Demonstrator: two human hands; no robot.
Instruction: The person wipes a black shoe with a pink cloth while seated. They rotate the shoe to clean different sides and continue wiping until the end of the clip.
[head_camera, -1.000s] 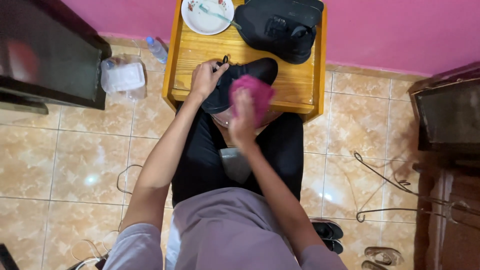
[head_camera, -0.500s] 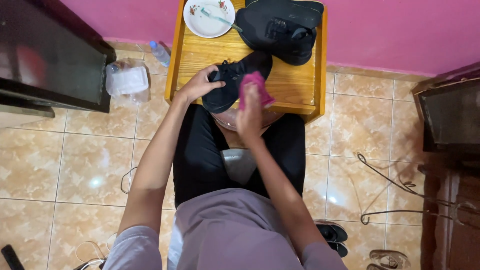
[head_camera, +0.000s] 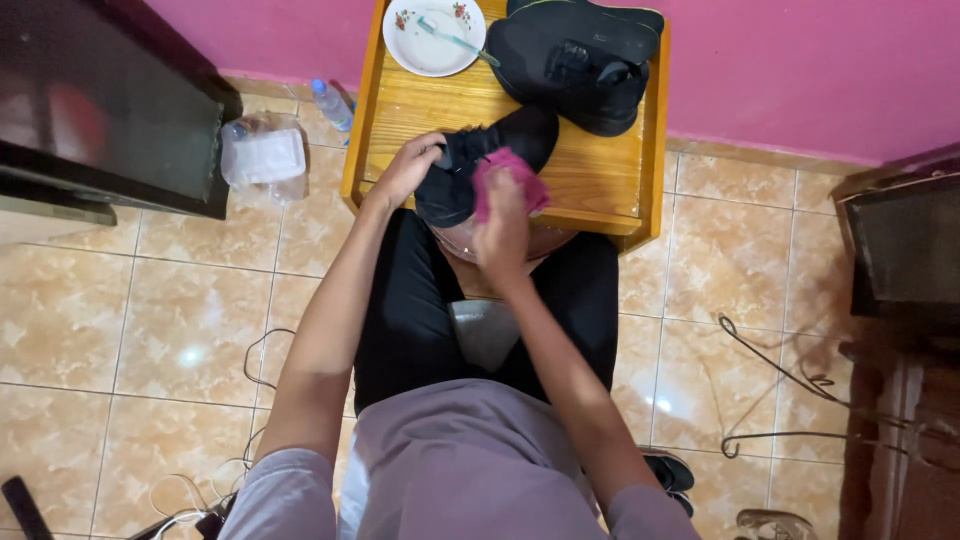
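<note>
On white plate (head_camera: 432, 40): toothbrush (head_camera: 455, 40).

Pink wall (head_camera: 800, 70), beige tile floor (head_camera: 150, 320), wood table (head_camera: 600, 180), dark cabinet (head_camera: 100, 100) at left.

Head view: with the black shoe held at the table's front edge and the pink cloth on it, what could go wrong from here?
1. The black shoe overhangs the front edge of the wooden table; only the left hand steadies it, so it might slip into the lap.
2. The right hand presses the pink cloth toward the person; a hard wipe could drag the shoe off.
3. The white plate sits at the back edge; a jolt might shift it.
</note>
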